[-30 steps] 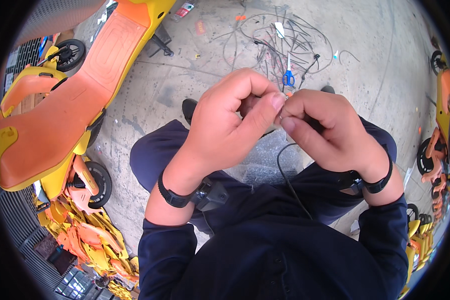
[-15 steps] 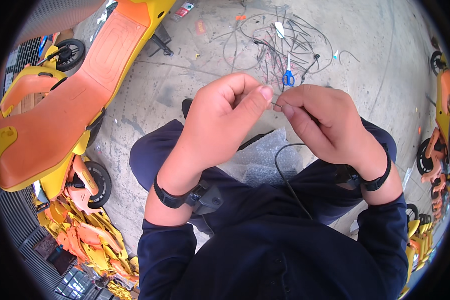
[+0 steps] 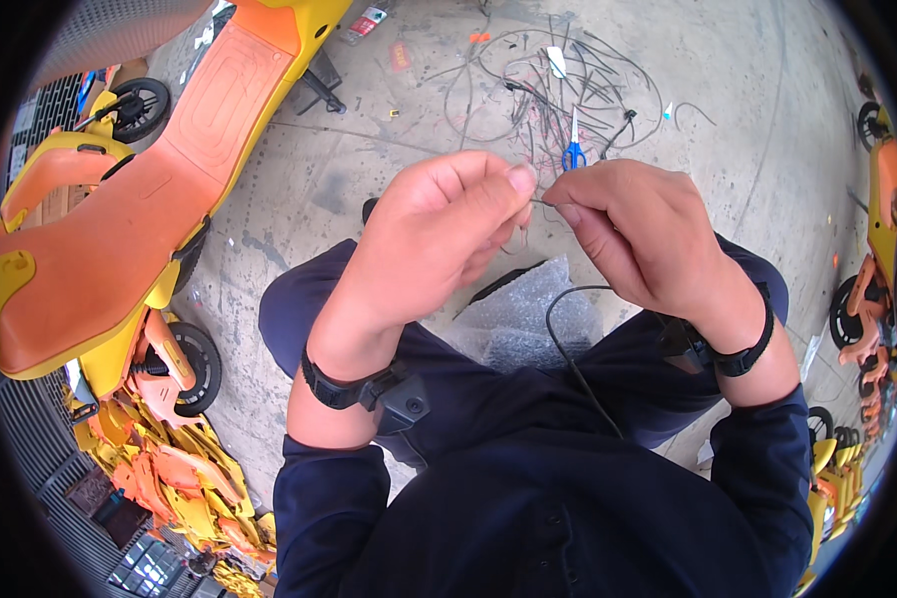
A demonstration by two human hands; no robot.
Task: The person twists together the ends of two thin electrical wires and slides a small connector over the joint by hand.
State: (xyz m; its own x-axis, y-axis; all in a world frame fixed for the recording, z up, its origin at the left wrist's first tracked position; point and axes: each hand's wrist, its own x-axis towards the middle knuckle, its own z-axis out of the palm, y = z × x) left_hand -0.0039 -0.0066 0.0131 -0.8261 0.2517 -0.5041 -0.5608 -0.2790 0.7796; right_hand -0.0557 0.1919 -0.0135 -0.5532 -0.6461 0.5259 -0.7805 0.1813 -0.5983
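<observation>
Between my hands runs a black cable (image 3: 558,327), whose thin wire end shows in the small gap between the fingertips. My left hand (image 3: 439,224) is closed, its thumb and forefinger pinching thin wires; fine strands hang below these fingers. My right hand (image 3: 648,234) is closed around the cable near that end, thumb against forefinger. From under the right hand the cable curves down and across my lap. Just beyond the hands, blue-handled scissors (image 3: 574,154) lie on the floor with the blades pointing away.
A tangle of cut cables (image 3: 588,90) spreads over the concrete ahead. Bubble wrap (image 3: 528,319) lies between my legs. On the left stands an orange and yellow scooter body (image 3: 120,239), with a heap of similar panels (image 3: 179,468) behind it. More scooters (image 3: 882,229) line the right side.
My left hand has shifted slightly left and turned, and loose thin strands now show below its fingers. The right hand stays nearly in place, still on the cable.
</observation>
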